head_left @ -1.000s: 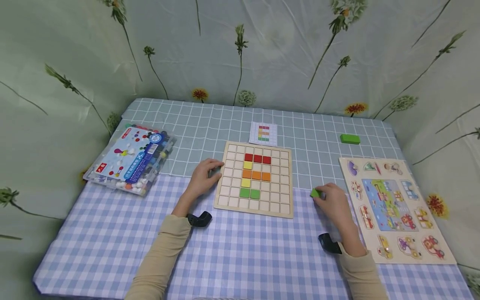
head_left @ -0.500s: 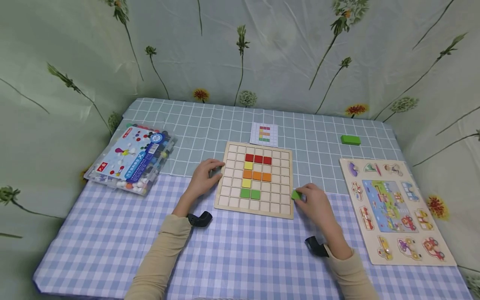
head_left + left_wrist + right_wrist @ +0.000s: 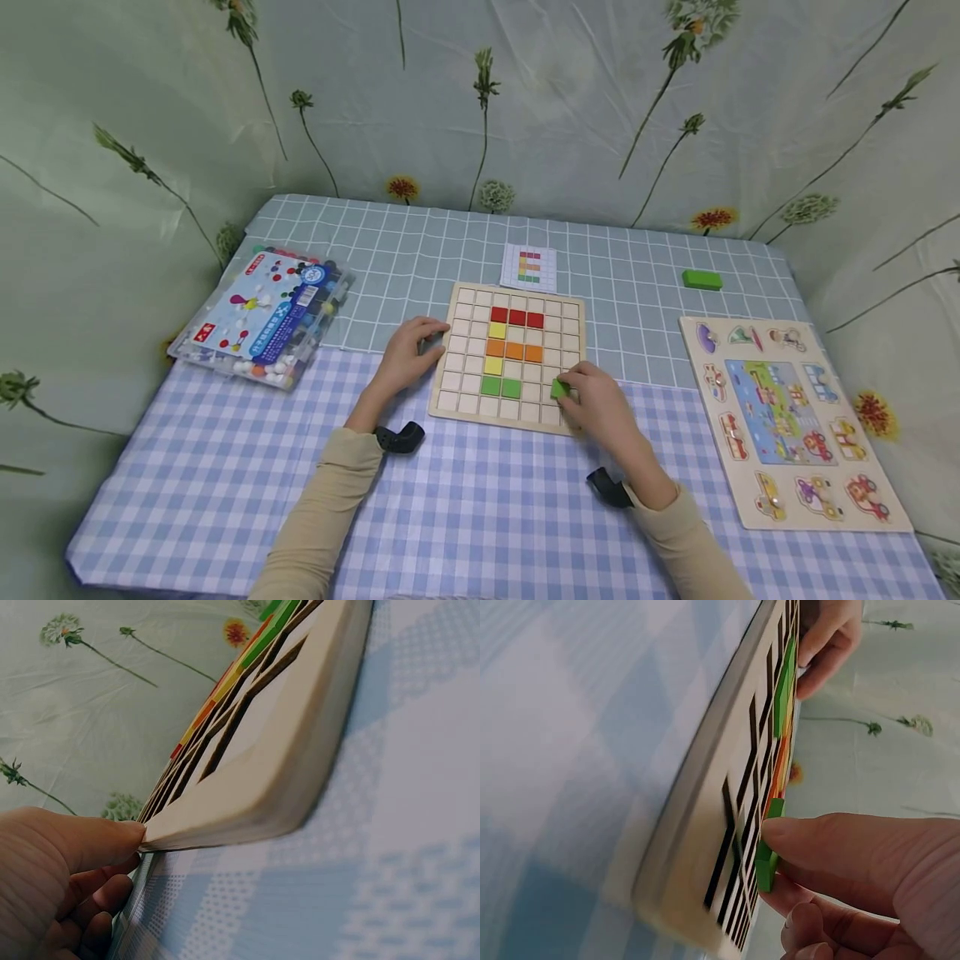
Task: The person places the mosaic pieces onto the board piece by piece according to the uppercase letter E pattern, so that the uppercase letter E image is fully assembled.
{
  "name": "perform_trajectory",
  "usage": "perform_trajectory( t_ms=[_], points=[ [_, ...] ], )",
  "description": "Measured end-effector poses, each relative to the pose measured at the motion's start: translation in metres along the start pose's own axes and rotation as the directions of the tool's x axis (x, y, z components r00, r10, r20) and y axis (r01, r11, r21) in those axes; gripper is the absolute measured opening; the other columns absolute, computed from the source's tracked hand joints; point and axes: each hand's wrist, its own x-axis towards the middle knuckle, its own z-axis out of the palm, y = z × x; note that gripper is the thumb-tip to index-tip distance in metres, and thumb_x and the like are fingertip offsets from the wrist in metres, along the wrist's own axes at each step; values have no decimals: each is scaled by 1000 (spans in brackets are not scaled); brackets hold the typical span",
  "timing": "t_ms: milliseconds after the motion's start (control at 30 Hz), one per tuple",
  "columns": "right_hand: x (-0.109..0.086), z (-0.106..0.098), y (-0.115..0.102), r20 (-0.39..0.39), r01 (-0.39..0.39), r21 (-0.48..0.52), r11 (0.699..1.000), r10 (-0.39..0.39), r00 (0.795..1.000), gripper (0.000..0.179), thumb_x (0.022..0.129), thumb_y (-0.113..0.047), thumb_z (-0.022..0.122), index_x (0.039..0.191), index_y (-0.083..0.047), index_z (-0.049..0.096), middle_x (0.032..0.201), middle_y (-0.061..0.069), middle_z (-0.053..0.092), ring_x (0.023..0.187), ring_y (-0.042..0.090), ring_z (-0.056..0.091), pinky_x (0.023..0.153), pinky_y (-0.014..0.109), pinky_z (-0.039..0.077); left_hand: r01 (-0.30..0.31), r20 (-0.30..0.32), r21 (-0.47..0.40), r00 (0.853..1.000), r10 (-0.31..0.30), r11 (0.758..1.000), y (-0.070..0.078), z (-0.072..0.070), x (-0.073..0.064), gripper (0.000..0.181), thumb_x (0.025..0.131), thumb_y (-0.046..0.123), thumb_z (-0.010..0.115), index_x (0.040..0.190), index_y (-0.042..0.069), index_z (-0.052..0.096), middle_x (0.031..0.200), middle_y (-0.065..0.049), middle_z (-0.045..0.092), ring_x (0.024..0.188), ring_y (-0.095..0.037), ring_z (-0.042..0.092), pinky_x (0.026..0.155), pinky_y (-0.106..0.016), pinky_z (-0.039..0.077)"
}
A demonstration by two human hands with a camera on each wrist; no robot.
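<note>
A pale wooden grid board (image 3: pixel 504 419) lies flat on the table, with red, yellow, orange and green square tiles set in some of its cells. Against its left edge rests my left hand (image 3: pixel 406 358), thumb (image 3: pixel 112 838) and index fingertip touching the rim. Over the board's lower right part, my right hand (image 3: pixel 602 406) pinches a green square tile (image 3: pixel 766 859) between thumb and fingers. Two green tiles (image 3: pixel 500 387) lie side by side in a lower row, left of the held one. Behind the board is a paper card (image 3: pixel 546 265) printed with a coloured grid pattern.
A clear plastic case (image 3: pixel 262 317) of small coloured balls stands at the left. To the right lies a wooden knob puzzle (image 3: pixel 757 492), and beyond it a green block (image 3: pixel 701 280). The checked tablecloth (image 3: pixel 480 517) covers the near side.
My right hand has moved left with the green tile, from the tablecloth right of the board to over the board. The left hand has stayed at the board's edge.
</note>
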Motion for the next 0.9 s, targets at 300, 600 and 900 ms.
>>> perform_trajectory(
  t_ms=[300,600,900],
  points=[
    [5,7,-11,49,18,-28,999,-16,999,22,74,-3,72,96,2,72,91,11,65,82,22,61,73,35,52,0,1,-8,1000,0,1000,1,0,-1,32,87,10,64,118,2,64,116,-15,61,94,-27,56,77,-39,43],
    [8,9,-17,100,39,-3,999,-39,994,23,75,-2,68,98,0,72,96,10,65,88,22,62,77,36,53,4,-7,-9,1000,-4,1000,0,-2,-3,32,87,10,63,118,2,63,117,-16,61,95,-28,56,79,-41,44],
    [11,16,-25,135,98,-43,994,-91,987,23,78,-7,72,100,-2,72,96,8,64,86,22,62,77,36,53,3,-9,-4,1000,-3,1000,1,-2,-7,32,87,10,63,118,2,63,117,-16,62,96,-28,57,81,-43,45]
  ],
)
